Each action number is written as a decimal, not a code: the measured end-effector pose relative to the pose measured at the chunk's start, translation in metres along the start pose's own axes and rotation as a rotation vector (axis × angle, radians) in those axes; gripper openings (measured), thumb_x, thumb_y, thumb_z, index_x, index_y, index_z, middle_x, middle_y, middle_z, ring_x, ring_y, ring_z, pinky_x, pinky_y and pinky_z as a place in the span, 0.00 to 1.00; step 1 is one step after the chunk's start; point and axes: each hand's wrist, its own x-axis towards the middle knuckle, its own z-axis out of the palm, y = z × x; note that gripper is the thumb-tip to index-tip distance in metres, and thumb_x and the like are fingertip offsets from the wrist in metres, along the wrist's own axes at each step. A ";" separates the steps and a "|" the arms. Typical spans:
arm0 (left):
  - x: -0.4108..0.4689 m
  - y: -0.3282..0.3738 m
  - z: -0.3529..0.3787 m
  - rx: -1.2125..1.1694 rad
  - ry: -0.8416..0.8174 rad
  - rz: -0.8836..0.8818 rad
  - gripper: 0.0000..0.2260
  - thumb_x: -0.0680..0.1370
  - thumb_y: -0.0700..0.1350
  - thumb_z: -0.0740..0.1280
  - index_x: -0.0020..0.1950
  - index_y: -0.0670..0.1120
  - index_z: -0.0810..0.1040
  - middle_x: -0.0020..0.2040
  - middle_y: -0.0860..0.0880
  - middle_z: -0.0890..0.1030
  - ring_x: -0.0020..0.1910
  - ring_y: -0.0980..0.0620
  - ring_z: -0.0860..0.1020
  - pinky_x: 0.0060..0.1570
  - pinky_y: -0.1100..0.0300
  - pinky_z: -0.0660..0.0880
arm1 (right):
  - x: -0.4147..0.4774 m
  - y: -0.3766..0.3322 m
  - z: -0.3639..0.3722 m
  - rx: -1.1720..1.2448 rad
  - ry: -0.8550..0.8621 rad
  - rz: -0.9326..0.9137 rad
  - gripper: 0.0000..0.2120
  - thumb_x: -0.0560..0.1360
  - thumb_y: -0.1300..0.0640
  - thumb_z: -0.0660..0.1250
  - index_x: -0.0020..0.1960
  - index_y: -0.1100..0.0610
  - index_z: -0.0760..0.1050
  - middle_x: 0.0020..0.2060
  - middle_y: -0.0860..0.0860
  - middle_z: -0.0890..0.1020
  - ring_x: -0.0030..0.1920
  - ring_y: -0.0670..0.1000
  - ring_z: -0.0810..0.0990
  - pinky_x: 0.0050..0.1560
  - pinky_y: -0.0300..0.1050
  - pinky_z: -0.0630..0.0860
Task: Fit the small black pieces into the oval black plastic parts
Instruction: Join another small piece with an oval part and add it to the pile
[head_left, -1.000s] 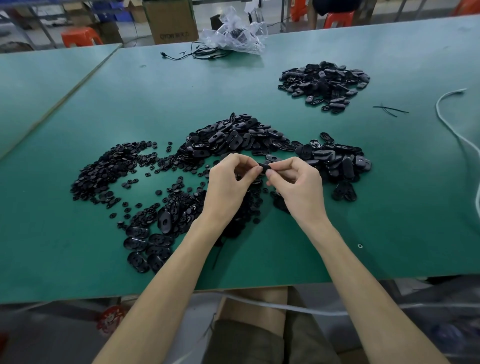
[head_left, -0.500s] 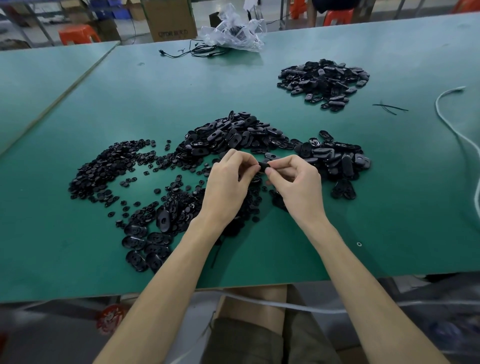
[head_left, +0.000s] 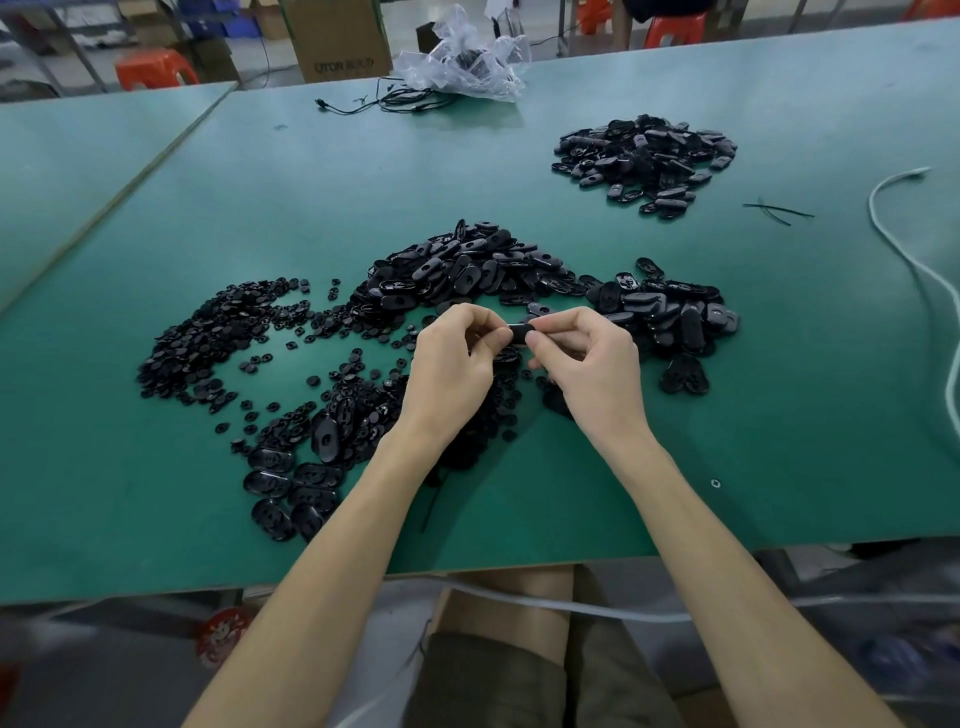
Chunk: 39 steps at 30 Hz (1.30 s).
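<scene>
Left hand and right hand both pinch one oval black part above the green worktop, near its front edge, over loose small black pieces.

green table under heaps of small black pieces, oval parts

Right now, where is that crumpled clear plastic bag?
In the head view, the clear plastic bag lies at the table's far edge, centre, beside a tangle of thin black cables and left of the far pile of oval parts.

Green worktables, red stools and cardboard box behind.
</scene>
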 end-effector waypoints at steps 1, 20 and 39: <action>0.000 0.000 0.000 -0.005 -0.001 -0.006 0.06 0.81 0.40 0.71 0.47 0.50 0.80 0.40 0.56 0.81 0.37 0.64 0.76 0.39 0.73 0.70 | 0.000 0.000 0.000 0.001 -0.001 -0.001 0.03 0.78 0.59 0.74 0.50 0.52 0.82 0.38 0.45 0.88 0.39 0.45 0.87 0.43 0.40 0.78; 0.003 -0.002 -0.003 -0.116 0.006 -0.024 0.05 0.78 0.44 0.75 0.46 0.51 0.80 0.40 0.56 0.82 0.36 0.62 0.76 0.39 0.70 0.71 | 0.000 -0.002 0.000 0.072 0.016 -0.002 0.03 0.78 0.58 0.75 0.51 0.54 0.82 0.41 0.47 0.88 0.38 0.46 0.87 0.41 0.35 0.77; 0.004 0.001 -0.014 -0.661 -0.106 -0.227 0.09 0.81 0.43 0.72 0.57 0.39 0.84 0.50 0.41 0.88 0.48 0.46 0.86 0.47 0.59 0.78 | -0.002 -0.004 0.001 0.128 0.002 -0.034 0.03 0.79 0.56 0.75 0.51 0.53 0.81 0.41 0.47 0.88 0.40 0.46 0.87 0.42 0.36 0.78</action>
